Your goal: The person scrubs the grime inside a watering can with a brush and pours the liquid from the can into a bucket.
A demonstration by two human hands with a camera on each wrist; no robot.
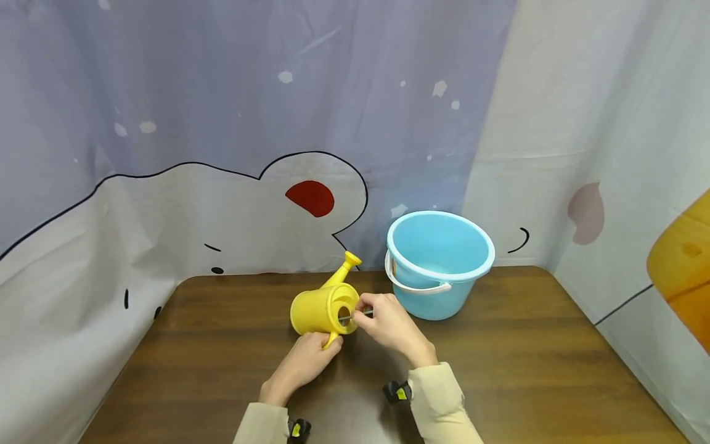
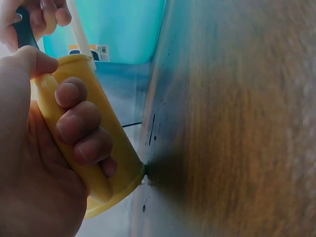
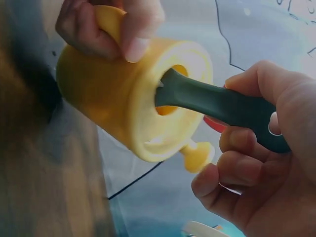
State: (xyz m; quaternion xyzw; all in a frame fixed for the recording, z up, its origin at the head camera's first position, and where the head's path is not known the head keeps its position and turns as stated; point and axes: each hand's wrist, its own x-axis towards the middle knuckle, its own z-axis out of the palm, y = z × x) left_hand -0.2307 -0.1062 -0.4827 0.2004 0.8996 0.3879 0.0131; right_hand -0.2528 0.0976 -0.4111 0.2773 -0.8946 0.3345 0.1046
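Tool, flat-handled, dark-green (image 3: 212,101), held by the right hand (image 1: 394,324), points lengthwise into the yellow plastic watering can (image 1: 312,311) the left hand (image 1: 306,361) grips.

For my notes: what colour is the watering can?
The watering can is yellow, clearest in the head view.

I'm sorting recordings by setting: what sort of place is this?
Probably a staged indoor recording corner: a cartoon-printed curtain hangs behind a wood-grain table, and a small black device sits at each wrist.
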